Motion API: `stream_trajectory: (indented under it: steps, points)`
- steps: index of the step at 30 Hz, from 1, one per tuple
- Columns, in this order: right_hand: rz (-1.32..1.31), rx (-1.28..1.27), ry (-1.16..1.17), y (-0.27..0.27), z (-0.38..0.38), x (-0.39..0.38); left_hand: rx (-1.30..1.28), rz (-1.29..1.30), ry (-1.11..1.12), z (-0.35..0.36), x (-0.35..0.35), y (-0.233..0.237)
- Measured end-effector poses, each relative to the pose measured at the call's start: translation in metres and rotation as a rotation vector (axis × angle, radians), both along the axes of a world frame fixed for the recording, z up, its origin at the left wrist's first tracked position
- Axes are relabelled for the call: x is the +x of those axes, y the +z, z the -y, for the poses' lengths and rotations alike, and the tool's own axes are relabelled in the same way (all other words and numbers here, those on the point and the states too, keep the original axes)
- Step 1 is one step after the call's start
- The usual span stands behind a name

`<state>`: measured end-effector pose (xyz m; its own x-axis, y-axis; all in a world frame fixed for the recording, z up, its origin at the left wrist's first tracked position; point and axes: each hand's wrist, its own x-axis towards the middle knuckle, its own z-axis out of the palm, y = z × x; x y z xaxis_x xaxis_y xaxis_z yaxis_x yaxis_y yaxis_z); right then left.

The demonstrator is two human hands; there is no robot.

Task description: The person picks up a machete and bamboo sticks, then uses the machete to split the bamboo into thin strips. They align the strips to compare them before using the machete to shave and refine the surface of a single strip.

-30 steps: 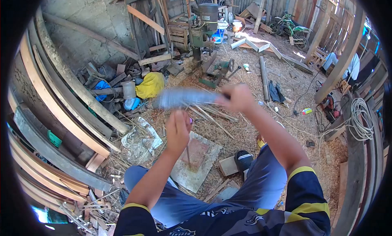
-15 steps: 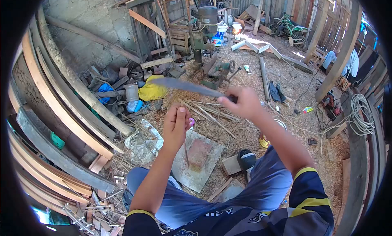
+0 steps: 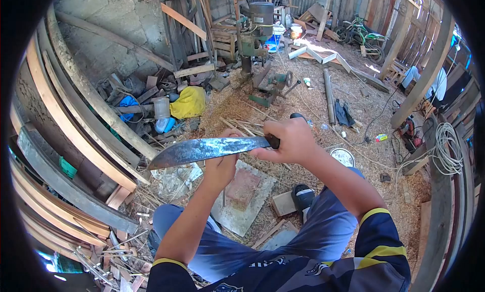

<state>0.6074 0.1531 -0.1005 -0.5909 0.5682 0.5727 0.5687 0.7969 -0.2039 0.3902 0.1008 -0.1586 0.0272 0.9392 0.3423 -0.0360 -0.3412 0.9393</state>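
My right hand (image 3: 292,139) is closed round the dark handle of a machete (image 3: 207,149). The broad, worn blade points left and passes in front of my left hand (image 3: 221,163), hiding part of its fingers. A thin stick (image 3: 224,197) hangs down from my closed left hand. Below it, a reddish block (image 3: 243,188) rests on a flat grey board (image 3: 235,219) between my legs. Several thin sticks (image 3: 247,128) lie on the ground beyond my hands.
Long curved planks (image 3: 76,125) lean at the left. A yellow cloth (image 3: 189,102) and rubble lie beyond them. A metal machine (image 3: 261,19) stands ahead. A white container (image 3: 343,156) is near my right knee. Coiled cable (image 3: 447,148) hangs on the right, with a person (image 3: 438,84) behind.
The machete has come down and towards me, its blade turned flatter to view and now across my left hand. My right hand has moved slightly lower and left.
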Motion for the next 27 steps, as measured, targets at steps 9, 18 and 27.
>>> stream_trajectory:
  steps: [9, 18, 27]
  points:
    - [-0.082, -0.023, -0.008, -0.001, -0.002, 0.004, -0.022, -0.026, 0.042, 0.003, 0.006, 0.000]
    - [-0.041, 0.018, -0.026, -0.002, -0.004, 0.006, -0.010, -0.057, 0.029, 0.006, 0.008, -0.003]
    - [-0.047, 0.003, -0.018, -0.002, -0.004, 0.005, -0.023, -0.031, 0.019, 0.006, 0.007, -0.004]
